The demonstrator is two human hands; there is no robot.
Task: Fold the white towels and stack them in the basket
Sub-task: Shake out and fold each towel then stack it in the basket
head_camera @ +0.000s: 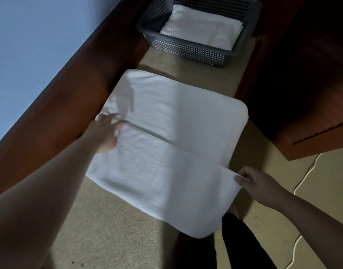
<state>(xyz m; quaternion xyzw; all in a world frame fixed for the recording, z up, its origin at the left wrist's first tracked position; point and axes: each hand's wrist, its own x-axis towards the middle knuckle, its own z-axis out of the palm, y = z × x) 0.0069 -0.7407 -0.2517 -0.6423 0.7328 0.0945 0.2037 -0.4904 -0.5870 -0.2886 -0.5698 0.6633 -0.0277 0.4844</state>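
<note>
Seen from the head camera, a large white terry towel [166, 144] is lying across a beige carpeted tabletop [112, 233] in the middle of the frame, its near part already turned over onto the far part. At centre left, the left hand [106, 133] is resting on the towel's left edge at the fold line; motion blur is hiding whether its fingers are pinching the cloth. At lower right, the right hand [252, 181] is pinching the corner of the folded flap. At the top of the frame, a grey perforated plastic basket [186, 49] is already holding folded white towels [201, 30]. This towel appears partly folded, with further folding and stacking remaining.
</note>
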